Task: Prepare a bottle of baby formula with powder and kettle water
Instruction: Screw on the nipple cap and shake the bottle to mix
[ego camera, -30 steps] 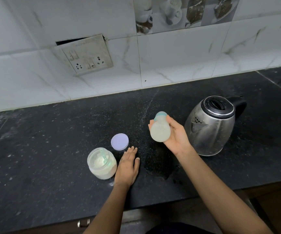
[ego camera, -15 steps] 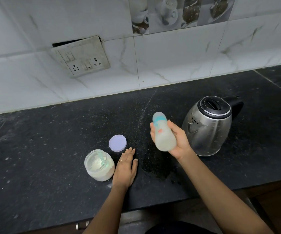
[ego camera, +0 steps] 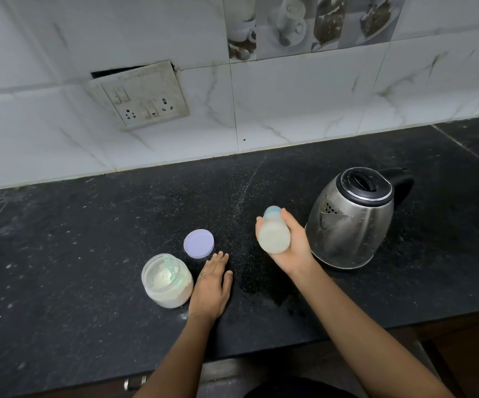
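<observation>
Two bare hands over a black speckled stone table (ego camera: 60, 254). Right hand (ego camera: 287, 245) raised above the table, just left of a shiny steel electric kettle (ego camera: 353, 222) with black lid and black handle, standing upright. Fingers (ego camera: 290, 225) and thumb curled round a small translucent baby bottle (ego camera: 274, 235) with teal collar, clamped on its body. Bottle off the table, tilted with base towards the camera and top pointing away, cloudy white liquid inside. Left hand (ego camera: 211, 285) palm down on the table, fingers (ego camera: 218, 258) straight and close together, holding nothing, a ring on one of them. Just beside that hand on its left, an open clear round jar (ego camera: 166, 282) of white powder with a pale green scoop lying inside. Beyond the jar and near the left fingertips, a flat round lilac plastic lid (ego camera: 198, 243) lying apart on the table. Behind it all, white marbled wall tiles (ego camera: 304, 110) with a grubby white switch-and-socket plate (ego camera: 142, 96) hanging crooked.
</observation>
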`<state>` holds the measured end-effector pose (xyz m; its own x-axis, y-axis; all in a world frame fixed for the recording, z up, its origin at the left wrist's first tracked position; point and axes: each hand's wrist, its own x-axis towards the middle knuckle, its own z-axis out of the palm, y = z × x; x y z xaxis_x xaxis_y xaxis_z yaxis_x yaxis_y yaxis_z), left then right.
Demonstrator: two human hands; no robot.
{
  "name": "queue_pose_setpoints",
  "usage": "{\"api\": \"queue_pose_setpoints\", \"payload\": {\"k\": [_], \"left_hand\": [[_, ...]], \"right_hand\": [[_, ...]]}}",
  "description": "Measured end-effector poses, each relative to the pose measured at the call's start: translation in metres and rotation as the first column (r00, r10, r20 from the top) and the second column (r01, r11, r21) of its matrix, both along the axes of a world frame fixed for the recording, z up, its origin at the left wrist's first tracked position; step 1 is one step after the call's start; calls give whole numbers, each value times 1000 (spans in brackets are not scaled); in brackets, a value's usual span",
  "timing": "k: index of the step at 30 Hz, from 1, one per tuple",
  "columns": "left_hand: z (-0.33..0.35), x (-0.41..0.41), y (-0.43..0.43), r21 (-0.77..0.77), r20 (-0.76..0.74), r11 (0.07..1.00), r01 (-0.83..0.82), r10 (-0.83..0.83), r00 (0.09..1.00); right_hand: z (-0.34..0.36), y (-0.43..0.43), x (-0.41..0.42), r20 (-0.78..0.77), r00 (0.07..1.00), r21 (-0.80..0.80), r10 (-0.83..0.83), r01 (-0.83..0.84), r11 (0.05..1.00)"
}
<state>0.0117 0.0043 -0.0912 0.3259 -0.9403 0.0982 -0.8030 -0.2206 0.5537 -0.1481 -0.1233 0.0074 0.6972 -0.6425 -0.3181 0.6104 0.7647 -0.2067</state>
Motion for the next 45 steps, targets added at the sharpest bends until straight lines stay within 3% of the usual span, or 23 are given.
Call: {"api": "queue_pose_setpoints", "payload": {"k": [2, 5, 8, 10, 13, 16, 18, 22, 24, 26, 27, 31, 35, 38, 40, 43, 45], "left_hand": [[0, 0, 1, -3, -3, 1000, -1, 1, 1000], [0, 0, 0, -13, -2, 1000, 3, -3, 1000], [0, 1, 0, -8, -6, 1000, 1, -1, 1000], [1, 0, 0, -11, -12, 1000, 1, -1, 1000], [2, -1, -1, -16, -13, 1000, 2, -2, 1000], [1, 0, 0, -5, -8, 1000, 5, -5, 1000], [1, 0, 0, -6, -12, 1000, 3, -3, 1000], [3, -2, 0, -23, -19, 1000, 0, -1, 1000], [3, -1, 0, -24, -20, 1000, 5, -5, 1000], [3, -1, 0, -20, -22, 1000, 6, -7, 1000], [3, -1, -1, -20, -24, 1000, 10, -10, 1000], [3, 0, 0, -27, -24, 1000, 14, -14, 1000], [1, 1, 0, -26, -16, 999, 21, -22, 1000], [1, 1, 0, -33, -17, 999, 19, -20, 1000], [1, 1, 0, -37, -15, 999, 19, -20, 1000], [-1, 2, 0, -30, -14, 999, 17, -17, 1000], [-2, 1, 1, -23, -15, 1000, 18, -18, 1000]], "right_hand": [[-6, 2, -3, 55, 992, -14, 115, -115, 993], [-7, 7, -7, -73, 981, -164, 181, -191, 968], [-15, 4, -7, -20, 999, 4, 45, -45, 999], [-15, 5, -8, 59, 991, -17, 124, -123, 992], [-7, 8, -7, 6, 986, -150, 167, -165, 975], [-3, 6, -1, 10, 1000, -6, 3, -3, 1000], [-5, 5, -1, 84, 996, 10, 38, -39, 999], [3, 8, -1, 13, 979, -277, 201, -190, 942], [9, 7, 6, 48, 986, -149, 157, -149, 978], [2, 3, 11, 181, 979, 33, 94, -102, 994], [4, 4, 11, 215, 968, 29, 131, -141, 990], [9, 13, 11, 90, 977, -193, 195, -175, 965], [3, 8, 19, 157, 988, 46, 3, -10, 999], [8, 17, 11, 109, 976, -126, 187, -173, 977], [14, 19, 11, 46, 977, -188, 207, -195, 963], [12, 16, 16, -22, 999, 12, 36, -36, 999], [7, 17, 13, 4, 999, 33, 45, -45, 998]]}}
